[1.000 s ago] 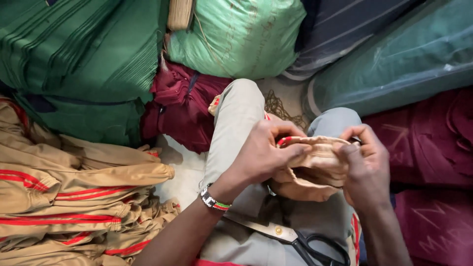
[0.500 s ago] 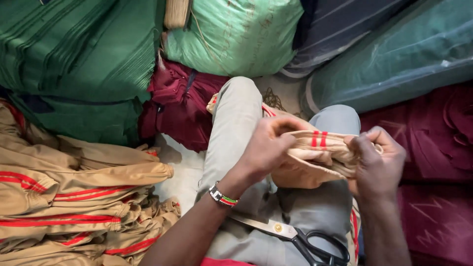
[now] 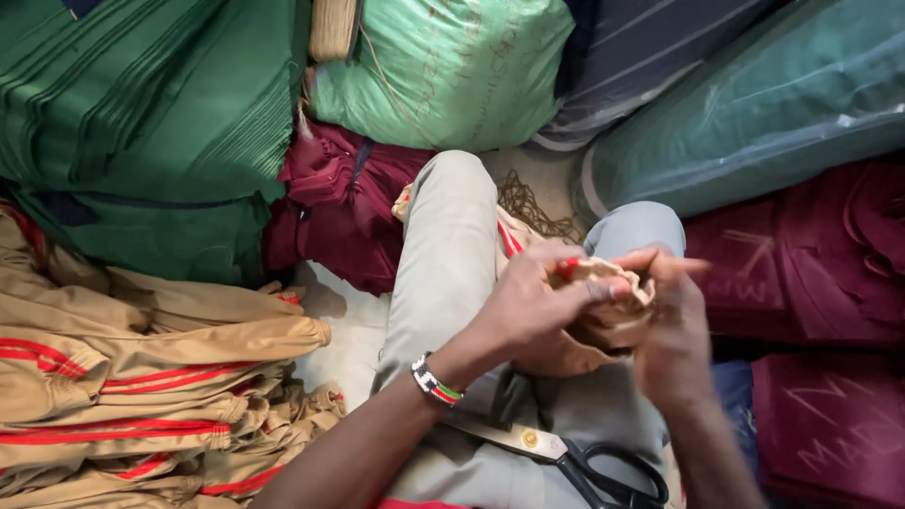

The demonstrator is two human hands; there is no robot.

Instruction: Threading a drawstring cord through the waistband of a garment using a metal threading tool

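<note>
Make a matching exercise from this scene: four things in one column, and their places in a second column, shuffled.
Things:
1. scissors
2. beaded wristband
3. tan garment with red trim
4. stack of tan garments

Places:
A. on the left wrist
B. piled at the person's left side
C. lying on the lap, near the bottom edge
D. bunched between the left hand and the right hand

Pairs: 1-C, 2-A, 3-D, 4-B

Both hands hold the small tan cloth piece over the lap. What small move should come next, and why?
Probably smooth the tan cloth piece flat between the left hand and right hand: it looks bunched and folded in on itself, so its edges are hidden. The scissors lie untouched on the lap.
</note>
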